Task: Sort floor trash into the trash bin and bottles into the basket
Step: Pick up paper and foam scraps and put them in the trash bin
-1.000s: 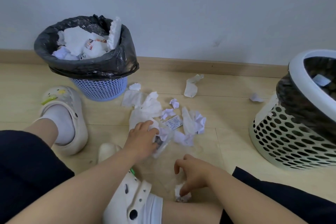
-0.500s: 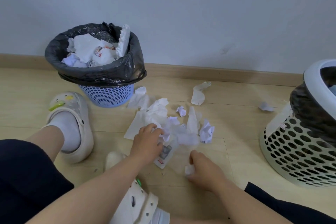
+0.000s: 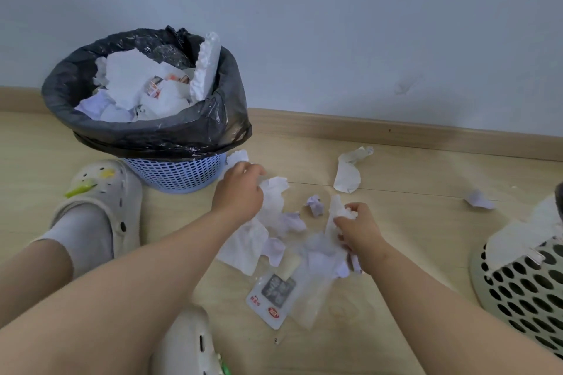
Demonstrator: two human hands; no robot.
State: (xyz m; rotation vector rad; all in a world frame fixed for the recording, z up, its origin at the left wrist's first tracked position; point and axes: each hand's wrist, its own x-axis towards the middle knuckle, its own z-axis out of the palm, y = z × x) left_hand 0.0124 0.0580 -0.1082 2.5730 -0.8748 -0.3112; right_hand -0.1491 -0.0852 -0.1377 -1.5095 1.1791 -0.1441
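**Lower centre.** The printed packet (image 3: 271, 298) lies flat and uncovered, now that your left hand (image 3: 239, 192) has left it.

**Right of centre.** Your right hand (image 3: 362, 234) has come up from the bare boards by your leg into the tissue pile (image 3: 243, 240). Its fingers are curled round a crumpled white tissue (image 3: 335, 210).

**Centre.** Your left hand has reached to the pile's far edge, just short of the foot of the trash bin (image 3: 179, 173). Its fingers bend down onto a sheet there, but the back of the hand hides them, so you cannot tell whether they have closed.

**Reading.** You are probably gathering paper with both hands for one trip to the bin. That bin, at upper left, is already heaped above its black liner, so a loose handful could spill. The basket (image 3: 524, 298) stands at the lower right edge, and no bottle is in view.

**Beyond the pile.** A folded paper scrap (image 3: 347, 173) and a small purple scrap (image 3: 479, 199) lie well apart, not yet collected.

**Surroundings.** The floor (image 3: 426, 222) is pale wood-look boards. It meets a matching skirting board (image 3: 396, 131) under a plain grey-blue wall (image 3: 335, 24) with one faint scuff.
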